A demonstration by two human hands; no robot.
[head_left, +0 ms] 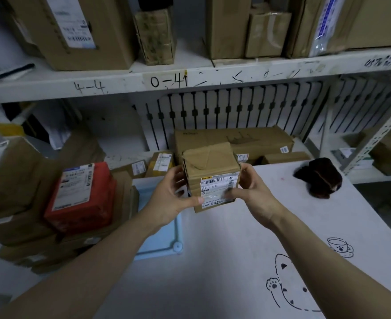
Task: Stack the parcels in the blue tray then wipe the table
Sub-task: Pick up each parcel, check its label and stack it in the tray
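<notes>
A small brown cardboard parcel (210,171) with a white barcode label is held above the white table (236,261), near its left edge. My left hand (173,199) grips its left side and my right hand (249,192) grips its right side. The light blue tray (164,240) lies left of the table, partly under my left forearm. On its left part stands a pile of brown parcels topped by a red parcel (81,199) with a white label. A dark brown cloth (318,177) lies crumpled at the table's far right corner.
Shelves with cardboard boxes (74,31) run across the back. More parcels, among them a long flat box (233,140), lie on the lower shelf behind the table. A metal shelf post (378,134) stands at the right. Cartoon drawings (288,284) mark the tabletop.
</notes>
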